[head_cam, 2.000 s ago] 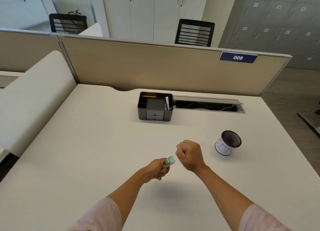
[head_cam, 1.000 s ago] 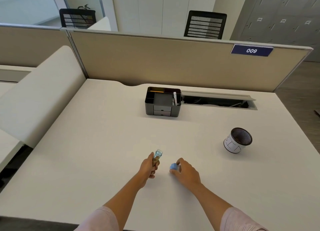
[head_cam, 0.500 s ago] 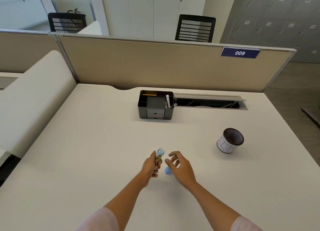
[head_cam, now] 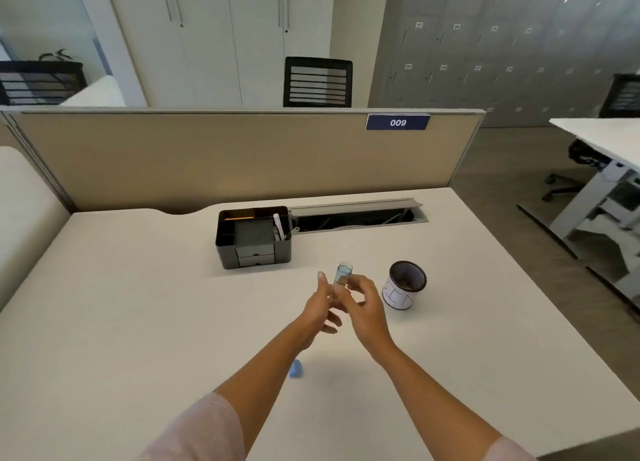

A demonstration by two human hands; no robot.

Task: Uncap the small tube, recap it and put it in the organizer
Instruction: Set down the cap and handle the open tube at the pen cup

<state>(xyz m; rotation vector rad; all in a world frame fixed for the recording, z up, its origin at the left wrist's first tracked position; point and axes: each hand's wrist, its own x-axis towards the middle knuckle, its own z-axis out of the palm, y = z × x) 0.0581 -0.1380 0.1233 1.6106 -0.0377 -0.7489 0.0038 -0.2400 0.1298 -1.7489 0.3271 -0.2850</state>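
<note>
The small clear tube (head_cam: 343,276) stands upright and uncapped above the table's middle, held between both hands; its lower part is hidden by fingers. My left hand (head_cam: 318,309) is on its left side with the index finger stretched up beside it. My right hand (head_cam: 364,304) pinches it from the right with thumb and fingertips. The blue cap (head_cam: 295,370) lies loose on the table, just beside my left forearm, nearer to me. The black desk organizer (head_cam: 227,252) sits farther back, left of the hands, with a pencil and a white pen in its compartments.
A white cup with a dark inside (head_cam: 403,285) stands just right of my right hand. An open cable slot (head_cam: 356,216) runs along the back of the table beside the organizer. A beige partition (head_cam: 207,155) closes the far edge.
The cap was set down on the table and my right hand let go of it. Both hands have risen and moved forward, and my right hand has now come onto the tube.
</note>
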